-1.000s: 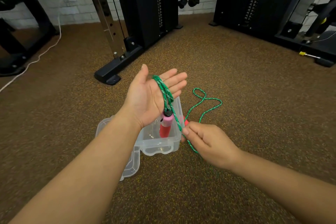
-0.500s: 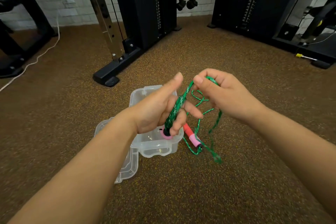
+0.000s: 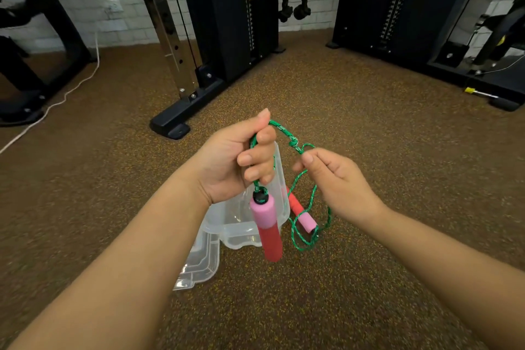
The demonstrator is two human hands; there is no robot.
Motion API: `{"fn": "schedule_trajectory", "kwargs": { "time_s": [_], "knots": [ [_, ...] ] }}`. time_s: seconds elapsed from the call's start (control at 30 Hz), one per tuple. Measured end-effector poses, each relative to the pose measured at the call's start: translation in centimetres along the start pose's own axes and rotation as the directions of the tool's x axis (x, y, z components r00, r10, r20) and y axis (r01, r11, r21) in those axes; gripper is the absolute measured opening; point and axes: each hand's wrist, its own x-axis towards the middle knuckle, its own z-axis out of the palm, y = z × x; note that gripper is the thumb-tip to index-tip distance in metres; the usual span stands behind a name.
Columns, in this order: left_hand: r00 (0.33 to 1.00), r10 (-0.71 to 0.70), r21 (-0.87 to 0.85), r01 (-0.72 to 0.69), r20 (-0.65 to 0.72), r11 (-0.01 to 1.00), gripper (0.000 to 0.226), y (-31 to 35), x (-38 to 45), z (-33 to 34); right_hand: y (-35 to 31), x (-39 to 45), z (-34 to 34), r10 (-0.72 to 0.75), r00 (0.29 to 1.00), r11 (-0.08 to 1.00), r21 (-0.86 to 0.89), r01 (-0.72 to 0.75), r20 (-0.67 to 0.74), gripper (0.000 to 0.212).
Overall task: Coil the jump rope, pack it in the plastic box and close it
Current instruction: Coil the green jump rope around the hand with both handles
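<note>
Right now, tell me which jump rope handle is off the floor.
The handle hanging below the left hand, which grips the green rope. The other handle lies on the floor beside the plastic box.

green jump rope (image 3: pixel 295 145): partly coiled | clear plastic box (image 3: pixel 241 224): open, floor

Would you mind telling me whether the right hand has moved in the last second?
Yes. The right hand rose from low beside the plastic box's near corner to level with its far end, pinching the green rope.
</note>
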Motion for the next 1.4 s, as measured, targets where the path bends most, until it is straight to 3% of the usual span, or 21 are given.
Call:
{"fn": "schedule_trajectory", "kwargs": {
  "time_s": [0.17, 0.27, 0.4, 0.53, 0.67, 0.77, 0.9, 1.0, 1.07, 1.23, 1.4],
  "knots": [
    [1.0, -0.022, 0.021, 0.022, -0.014, 1.0, 0.043, -0.3, 0.1, 0.1, -0.1, 0.6, 0.0, 0.292, 0.956, 0.873, 0.403, -0.273, 0.015, 0.036],
    [0.999, -0.01, 0.015, 0.011, -0.038, 1.0, 0.045, -0.2, 0.1, 0.3, -0.8, 0.3, 0.1, 0.205, 0.978, 0.914, 0.352, -0.202, 0.029, 0.022],
    [0.997, 0.007, -0.013, -0.008, -0.071, 1.0, 0.046, 0.0, 0.1, 0.2, -1.0, -0.1, 0.2, 0.039, 0.996, 0.968, 0.252, -0.019, -0.077, 0.008],
    [0.997, 0.022, -0.045, -0.026, -0.079, 0.999, 0.043, 0.2, 0.1, 0.1, -0.6, -0.4, 0.4, 0.208, 0.97, 0.943, 0.289, -0.166, -0.121, 0.033],
    [0.995, 0.028, -0.048, -0.033, -0.098, 0.998, 0.044, 0.3, 0.0, 0.1, -0.6, -0.4, 1.4, 0.363, 0.932, 0.836, 0.44, -0.329, 0.007, 0.04],
    [0.992, 0.035, -0.117, -0.049, -0.12, 0.992, 0.045, 0.3, 0.0, 0.1, -0.4, -0.8, 1.9, 0.279, 0.96, 0.903, 0.344, -0.257, -0.015, 0.032],
    [0.991, 0.045, -0.209, -0.07, -0.123, 0.975, 0.043, 0.7, -0.1, 0.3, 0.7, -1.1, 1.7, 0.003, 0.995, 1.0, -0.008, -0.004, -0.1, 0.019],
    [0.983, 0.051, -0.219, -0.09, -0.178, 0.972, 0.041, 0.5, 0.0, 0.7, 1.3, -1.3, 1.4, -0.03, 0.999, 0.925, -0.376, 0.045, 0.045, 0.034],
    [0.978, 0.08, -0.224, -0.123, -0.192, 0.967, 0.054, 0.4, 0.2, 0.7, 0.6, -1.9, 1.4, -0.015, 0.989, 0.834, -0.544, 0.094, 0.147, 0.041],
    [0.977, 0.084, -0.187, -0.121, -0.193, 0.975, 0.094, 0.5, 0.7, 0.2, -1.7, -3.1, 1.6, -0.143, 0.955, 0.784, -0.559, 0.269, 0.26, 0.049],
    [0.982, -0.005, 0.082, 0.021, -0.19, 0.996, 0.11, -0.2, 1.0, 0.9, -3.7, -2.0, 0.5, -0.28, 0.936, 0.838, -0.421, 0.346, 0.211, 0.034]
  ]
}}
